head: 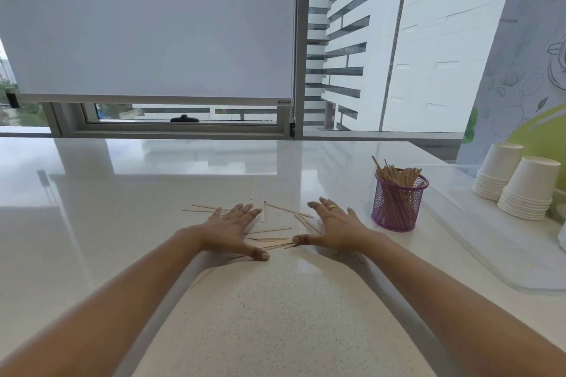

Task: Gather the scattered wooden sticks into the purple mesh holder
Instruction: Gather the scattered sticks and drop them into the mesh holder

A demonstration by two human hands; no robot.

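Observation:
Several thin wooden sticks (273, 236) lie scattered on the white speckled counter (275, 309) between my two hands. My left hand (232, 229) rests flat on the left part of the pile, fingers spread, thumb pointing right. My right hand (332, 226) lies flat on the right part, fingers spread, a gold ring on one finger, thumb pointing left. Some sticks are hidden under both palms. The purple mesh holder (398, 203) stands upright just right of my right hand, with several sticks in it.
Two stacks of white paper cups (526, 190) stand upside down at the far right on a clear tray (490, 242). A window with a lowered blind (147, 24) runs along the counter's far edge. A single stick (253, 188) lies farther back.

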